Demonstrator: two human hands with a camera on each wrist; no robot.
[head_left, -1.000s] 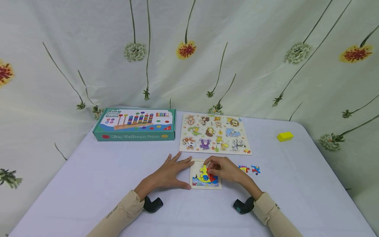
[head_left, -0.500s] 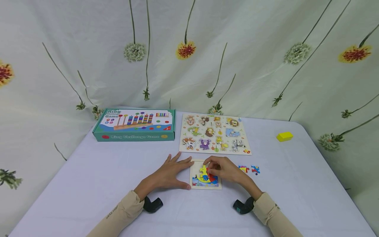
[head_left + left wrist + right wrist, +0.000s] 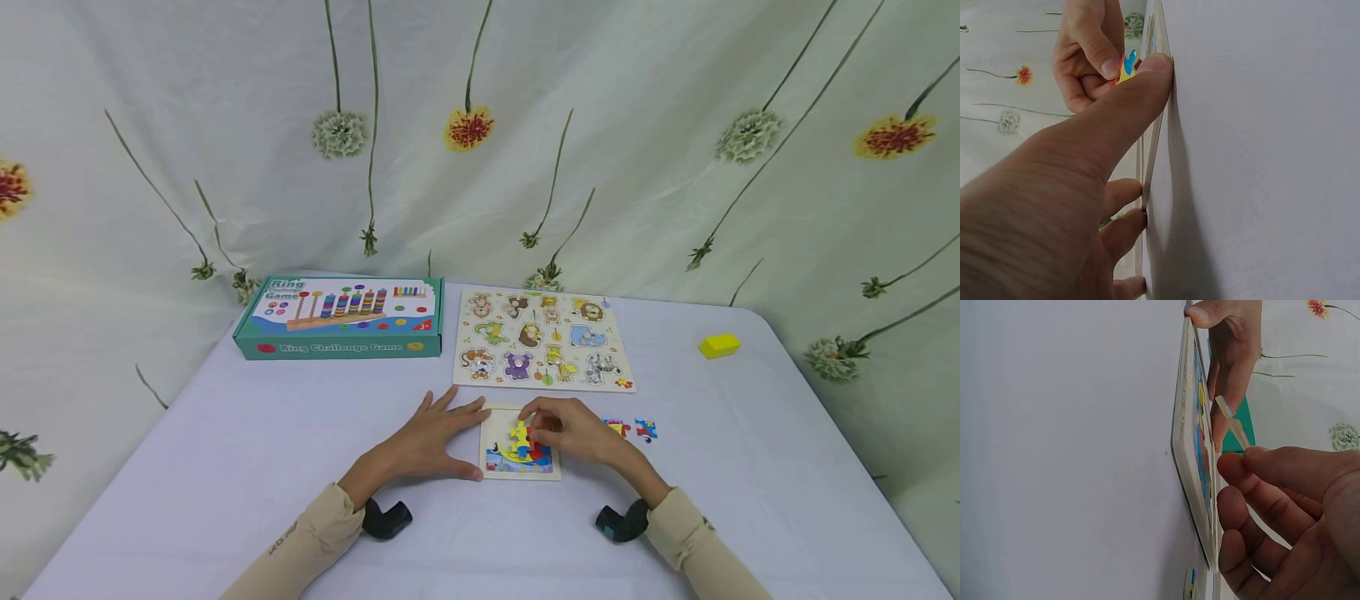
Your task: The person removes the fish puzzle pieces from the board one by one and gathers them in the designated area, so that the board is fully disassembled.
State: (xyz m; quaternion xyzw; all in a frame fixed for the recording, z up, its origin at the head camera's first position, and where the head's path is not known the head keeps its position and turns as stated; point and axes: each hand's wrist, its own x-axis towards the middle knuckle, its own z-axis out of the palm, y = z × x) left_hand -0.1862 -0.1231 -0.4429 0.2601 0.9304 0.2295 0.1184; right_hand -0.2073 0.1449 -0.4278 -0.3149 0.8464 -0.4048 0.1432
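My right hand (image 3: 573,429) pinches a jigsaw piece (image 3: 1234,422) between thumb and fingers, above a small wooden puzzle board (image 3: 492,423). The piece is coloured yellow, red and blue in the left wrist view and stands tilted clear of the board in the right wrist view. A boat-like picture partly fills the board's lower part. My left hand (image 3: 427,437) is spread at the board's left side, with thumb and fingertips touching its edge. Two loose jigsaw pieces (image 3: 646,429) lie right of the right hand, one partly covered by it.
Behind the small board lies a larger animal puzzle board (image 3: 540,343). A green Ring Challenge Game box (image 3: 341,321) stands at the back left. Toward the back right is a yellow block (image 3: 720,346). A flower-patterned cloth (image 3: 637,150) hangs behind the table.
My right hand has shifted very slightly to the right, and the pinched piece has lifted and tilted a little off the picture. The left hand stays at the board's edge.
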